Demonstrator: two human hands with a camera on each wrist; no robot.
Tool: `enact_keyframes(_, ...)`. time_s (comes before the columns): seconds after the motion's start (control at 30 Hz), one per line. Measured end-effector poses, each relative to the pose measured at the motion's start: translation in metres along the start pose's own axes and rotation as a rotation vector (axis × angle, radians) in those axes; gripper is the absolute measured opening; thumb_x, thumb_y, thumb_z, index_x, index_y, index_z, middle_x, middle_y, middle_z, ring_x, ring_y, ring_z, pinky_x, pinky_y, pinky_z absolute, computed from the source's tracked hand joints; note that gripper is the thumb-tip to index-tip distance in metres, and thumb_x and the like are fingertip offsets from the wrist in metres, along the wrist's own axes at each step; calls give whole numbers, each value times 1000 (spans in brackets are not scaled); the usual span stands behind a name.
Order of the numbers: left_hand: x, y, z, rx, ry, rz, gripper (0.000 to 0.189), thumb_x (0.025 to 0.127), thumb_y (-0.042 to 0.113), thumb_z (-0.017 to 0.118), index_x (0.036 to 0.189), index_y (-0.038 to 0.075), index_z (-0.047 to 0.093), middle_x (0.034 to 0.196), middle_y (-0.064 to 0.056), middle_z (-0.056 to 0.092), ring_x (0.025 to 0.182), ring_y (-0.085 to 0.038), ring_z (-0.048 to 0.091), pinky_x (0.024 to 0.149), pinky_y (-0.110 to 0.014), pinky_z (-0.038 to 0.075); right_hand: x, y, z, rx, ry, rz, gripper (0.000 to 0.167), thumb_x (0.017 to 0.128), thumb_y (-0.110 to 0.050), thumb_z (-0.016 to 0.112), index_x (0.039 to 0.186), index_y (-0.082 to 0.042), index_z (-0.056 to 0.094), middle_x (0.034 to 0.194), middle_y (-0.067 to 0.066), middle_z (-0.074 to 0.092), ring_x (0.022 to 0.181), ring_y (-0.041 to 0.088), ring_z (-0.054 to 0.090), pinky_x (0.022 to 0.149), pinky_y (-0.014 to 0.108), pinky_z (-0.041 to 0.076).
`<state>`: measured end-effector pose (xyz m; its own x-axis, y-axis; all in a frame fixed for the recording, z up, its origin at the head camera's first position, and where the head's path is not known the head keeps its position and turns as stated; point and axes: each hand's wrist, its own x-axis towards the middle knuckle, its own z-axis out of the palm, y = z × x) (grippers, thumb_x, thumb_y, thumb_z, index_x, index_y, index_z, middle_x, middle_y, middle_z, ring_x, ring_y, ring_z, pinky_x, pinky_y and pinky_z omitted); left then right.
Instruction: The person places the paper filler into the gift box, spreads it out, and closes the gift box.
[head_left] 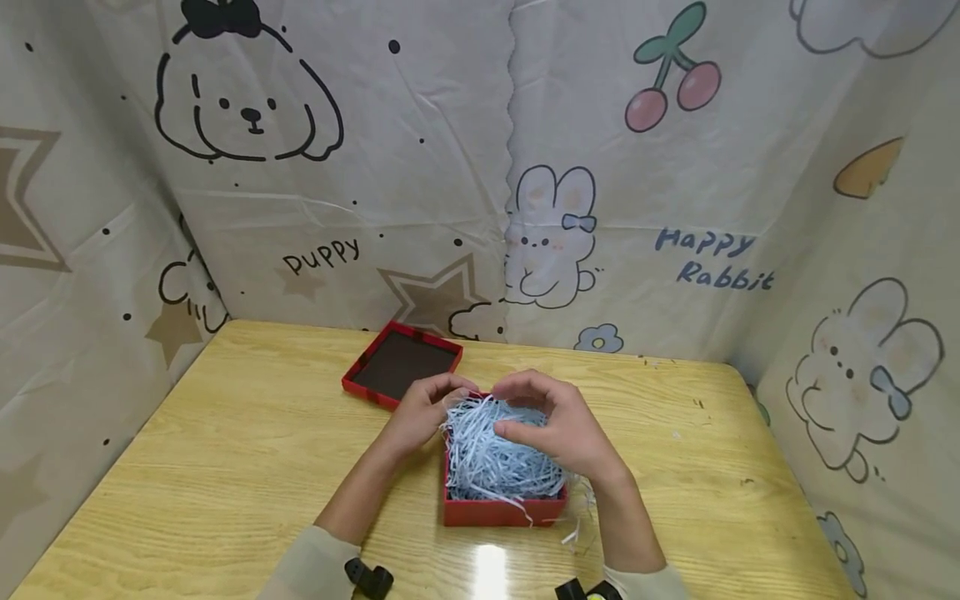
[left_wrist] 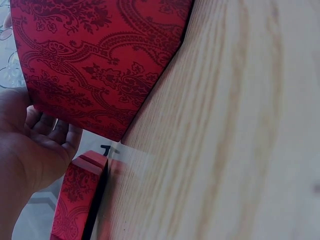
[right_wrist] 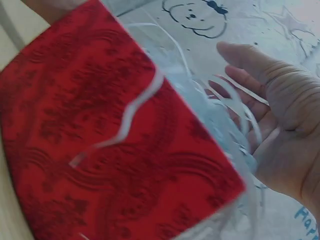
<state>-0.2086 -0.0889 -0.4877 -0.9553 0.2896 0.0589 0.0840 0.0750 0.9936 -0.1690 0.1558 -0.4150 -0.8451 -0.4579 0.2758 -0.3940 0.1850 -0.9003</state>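
A red box (head_left: 504, 513) with a dark paisley pattern stands on the table, heaped with pale blue shredded paper (head_left: 491, 467). My left hand (head_left: 423, 412) grips the box's far left corner; in the left wrist view its thumb lies along the edge and its fingers bend behind the red wall (left_wrist: 100, 55). Over the far right of the paper hovers my right hand (head_left: 566, 425), thumb and fingers apart. The right wrist view shows that hand (right_wrist: 287, 120) beside the paper strands, holding nothing that I can make out. Its fingertips are partly hidden by strands.
Behind and left of the box lies a red lid (head_left: 401, 365), its dark inside facing up. A few loose paper strips (head_left: 572, 533) lie on the wooden table (head_left: 247, 467) by the box's right side. A printed cloth (head_left: 420, 183) hangs around the table's back and sides.
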Motion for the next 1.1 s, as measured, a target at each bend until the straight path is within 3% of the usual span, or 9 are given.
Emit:
enact_keyframes(0.17, 0, -2, -1, -12, -9, 0, 19, 107, 16, 63, 117, 4, 75, 114, -10, 75, 106, -23, 67, 86, -25, 56, 3, 3, 15, -81, -87, 75, 36, 89, -10, 86, 123, -10, 74, 119, 2, 75, 112, 19, 70, 102, 43, 55)
enact_keyframes(0.27, 0, -4, -1, 13, -10, 6, 19, 108, 14, 61, 117, 4, 75, 115, -10, 75, 108, -22, 67, 90, -27, 55, 3, 7, 22, -137, -125, 109, 35, 89, -9, 86, 122, -11, 75, 118, -1, 76, 111, 16, 70, 102, 44, 55)
enact_keyframes(0.47, 0, -1, 0, 55, -2, 6, 18, 108, 16, 62, 116, 9, 76, 117, -4, 75, 115, -20, 65, 105, -36, 49, 5, 14, 31, -296, -159, 178, 31, 88, -10, 87, 118, -14, 78, 115, -5, 77, 112, 14, 70, 100, 40, 56)
enact_keyframes(0.7, 2, -2, 0, 63, 7, 6, 19, 108, 18, 63, 116, 7, 77, 118, -5, 76, 114, -19, 64, 104, -34, 49, 9, 16, 44, -461, -282, 238, 28, 86, -9, 88, 113, -10, 80, 110, -2, 77, 108, 17, 70, 96, 40, 57)
enact_keyframes(0.9, 1, -3, -1, 54, 9, 9, 20, 108, 18, 63, 117, 5, 76, 119, -9, 75, 115, -20, 64, 106, -37, 48, 11, 16, 49, -478, -325, 263, 27, 88, -13, 87, 114, -13, 79, 111, -4, 76, 109, 14, 69, 98, 38, 56)
enact_keyframes(1.1, 2, 0, 0, 42, 3, 16, 22, 108, 20, 63, 118, 5, 76, 121, -9, 74, 117, -20, 64, 103, -33, 50, 8, 3, 31, -390, -259, 177, 33, 92, -15, 84, 123, -10, 75, 118, 0, 76, 113, 16, 69, 102, 42, 55)
